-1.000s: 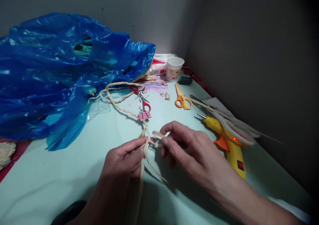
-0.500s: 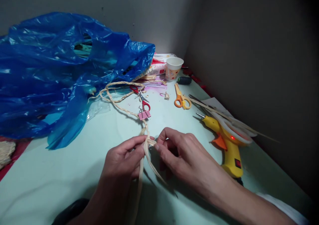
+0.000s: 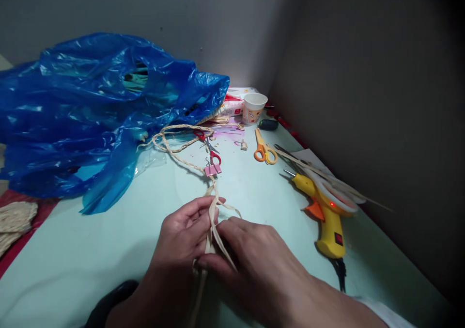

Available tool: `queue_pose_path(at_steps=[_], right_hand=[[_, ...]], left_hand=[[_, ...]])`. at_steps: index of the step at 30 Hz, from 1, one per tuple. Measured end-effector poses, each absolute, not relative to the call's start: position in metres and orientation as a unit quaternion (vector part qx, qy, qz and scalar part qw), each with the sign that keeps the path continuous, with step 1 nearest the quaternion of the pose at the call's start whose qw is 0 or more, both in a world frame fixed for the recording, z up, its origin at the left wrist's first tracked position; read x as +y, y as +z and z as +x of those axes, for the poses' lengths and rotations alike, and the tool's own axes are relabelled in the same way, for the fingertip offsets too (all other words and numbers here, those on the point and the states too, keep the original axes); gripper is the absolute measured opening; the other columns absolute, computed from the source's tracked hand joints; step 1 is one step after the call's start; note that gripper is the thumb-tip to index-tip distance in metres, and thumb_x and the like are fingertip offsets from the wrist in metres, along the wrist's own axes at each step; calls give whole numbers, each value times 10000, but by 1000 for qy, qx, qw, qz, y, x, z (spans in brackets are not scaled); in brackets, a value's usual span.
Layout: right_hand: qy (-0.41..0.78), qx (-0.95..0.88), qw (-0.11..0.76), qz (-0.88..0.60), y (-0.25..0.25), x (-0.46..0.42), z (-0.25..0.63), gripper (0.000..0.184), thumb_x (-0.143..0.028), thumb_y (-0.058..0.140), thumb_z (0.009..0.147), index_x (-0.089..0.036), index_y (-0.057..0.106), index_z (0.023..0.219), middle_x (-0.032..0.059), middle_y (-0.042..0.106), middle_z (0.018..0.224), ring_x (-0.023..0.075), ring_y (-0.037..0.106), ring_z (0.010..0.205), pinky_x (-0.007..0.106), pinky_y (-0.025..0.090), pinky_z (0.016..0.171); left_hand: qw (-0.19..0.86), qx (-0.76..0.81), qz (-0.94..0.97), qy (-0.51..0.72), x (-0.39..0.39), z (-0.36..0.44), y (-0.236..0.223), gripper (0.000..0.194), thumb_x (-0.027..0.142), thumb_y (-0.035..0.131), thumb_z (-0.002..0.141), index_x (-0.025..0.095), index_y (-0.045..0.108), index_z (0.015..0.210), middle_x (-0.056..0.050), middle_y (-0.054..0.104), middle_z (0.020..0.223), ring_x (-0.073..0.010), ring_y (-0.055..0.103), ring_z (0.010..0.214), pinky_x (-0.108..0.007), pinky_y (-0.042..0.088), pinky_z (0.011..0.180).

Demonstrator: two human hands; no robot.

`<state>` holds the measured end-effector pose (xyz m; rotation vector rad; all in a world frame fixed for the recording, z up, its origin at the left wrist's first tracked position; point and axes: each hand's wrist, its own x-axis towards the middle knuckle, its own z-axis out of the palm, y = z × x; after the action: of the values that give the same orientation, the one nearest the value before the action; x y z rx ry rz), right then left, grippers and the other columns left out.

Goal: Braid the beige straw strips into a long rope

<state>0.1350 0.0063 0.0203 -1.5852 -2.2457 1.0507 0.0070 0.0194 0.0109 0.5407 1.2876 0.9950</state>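
Observation:
A pale braided cord (image 3: pixel 183 162) runs from a loop on the table toward me, with a pink binder clip (image 3: pixel 212 169) clamped on it. Below the clip its flat fibre strands (image 3: pixel 213 216) come apart and hang between my hands. My left hand (image 3: pixel 187 228) pinches the braid's working end between thumb and fingers. My right hand (image 3: pixel 250 250) is lower and to the right, its thumb and fingers closed round the hanging strands. One thin strand sticks out to the right above it. The right fingertips are partly hidden.
Red-handled scissors (image 3: pixel 215 158) lie just beyond the clip. Orange-handled scissors (image 3: pixel 265 149), a paper cup (image 3: pixel 254 107) and a dark bottle-like item (image 3: pixel 268 124) are farther back. A yellow glue gun (image 3: pixel 329 221) lies at right, its red light on. A blue plastic bag (image 3: pixel 90 105) fills the left.
My right hand has let go of the strand at the right and moved down and left to the hanging strands. My left hand keeps its pinch. The view has shifted slightly.

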Motion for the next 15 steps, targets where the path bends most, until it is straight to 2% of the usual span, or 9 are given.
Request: queue_pose_path(at_steps=[2, 4, 6, 8, 10, 12, 15], right_hand=[[373, -738, 97, -553, 17, 5, 127, 227, -396, 540, 860, -194, 561, 758, 13, 615, 751, 135, 480, 632, 271, 272, 571], [392, -728, 104, -553, 17, 5, 125, 246, -365, 525, 857, -183, 522, 692, -9, 576, 660, 107, 423, 575, 260, 251, 545], [412, -724, 118, -540, 18, 6, 127, 260, -331, 497, 866, -177, 494, 657, -27, 519, 599, 88, 365, 541, 249, 238, 524], [440, -716, 133, -525, 21, 7, 134, 264, -296, 484, 874, -173, 475, 641, -40, 476, 574, 78, 337, 532, 237, 235, 508], [482, -691, 150, -517, 24, 10, 142, 272, -280, 496, 875, -169, 459, 630, -48, 440, 564, 72, 332, 535, 223, 236, 494], [543, -653, 171, -499, 26, 14, 148, 279, -279, 504, 883, -164, 472, 630, -48, 432, 564, 67, 340, 533, 209, 245, 484], [639, -587, 186, -461, 27, 19, 153, 290, -286, 479, 904, -149, 540, 655, -33, 472, 566, 59, 349, 494, 195, 260, 462]], left_hand=[[655, 558, 235, 453, 19, 7, 11, 363, 299, 836, 581, 120, 723, 876, -30, 646, 692, -112, 566, 605, -187, 423, 539], [661, 551, 226, 457, 19, 7, 9, 349, 285, 830, 595, 126, 719, 885, -16, 627, 683, -93, 548, 584, -172, 413, 527], [674, 544, 219, 449, 20, 6, 7, 332, 287, 809, 629, 133, 714, 906, 20, 566, 632, -42, 458, 495, -136, 329, 444], [686, 530, 224, 446, 20, 4, 4, 306, 304, 783, 663, 131, 707, 904, 64, 459, 566, -1, 293, 419, -122, 192, 380], [691, 513, 238, 449, 20, 2, 2, 270, 321, 755, 694, 126, 695, 871, 96, 342, 530, 0, 167, 416, -131, 114, 373], [695, 501, 252, 451, 20, 1, 1, 228, 323, 732, 719, 125, 677, 819, 105, 270, 522, -12, 128, 434, -138, 102, 380], [688, 503, 262, 453, 19, 1, 1, 198, 309, 716, 735, 131, 669, 807, 83, 330, 550, -16, 149, 446, -141, 115, 386]])
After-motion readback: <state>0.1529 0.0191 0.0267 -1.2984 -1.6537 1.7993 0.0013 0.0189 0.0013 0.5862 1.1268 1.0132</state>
